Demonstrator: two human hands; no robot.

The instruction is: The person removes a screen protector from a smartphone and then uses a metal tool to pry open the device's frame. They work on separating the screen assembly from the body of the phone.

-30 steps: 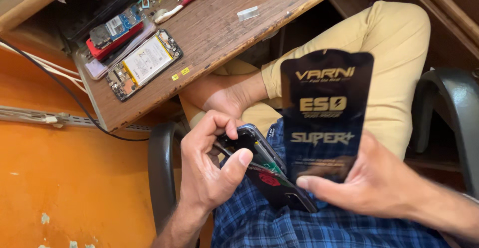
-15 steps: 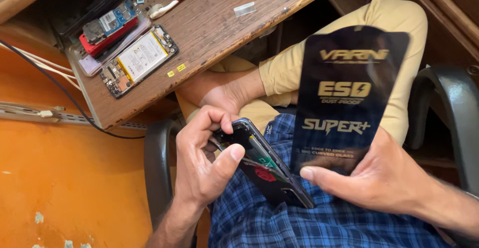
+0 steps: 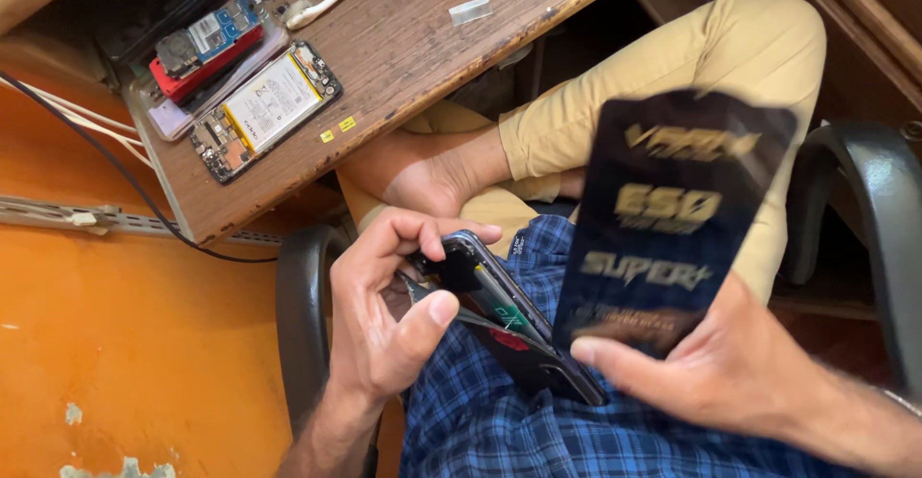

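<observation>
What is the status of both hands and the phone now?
Left hand grips opened phone over lap. Right hand holds dark flat packet, blurred. Nothing between them.

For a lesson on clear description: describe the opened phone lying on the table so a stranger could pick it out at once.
Start at the wooden table at the top of the view, and go to its left end. The opened phone lies there, back cover off, nearest the table's front edge. Unlike the red and blue phone beside it, it shows a big white battery.
</observation>
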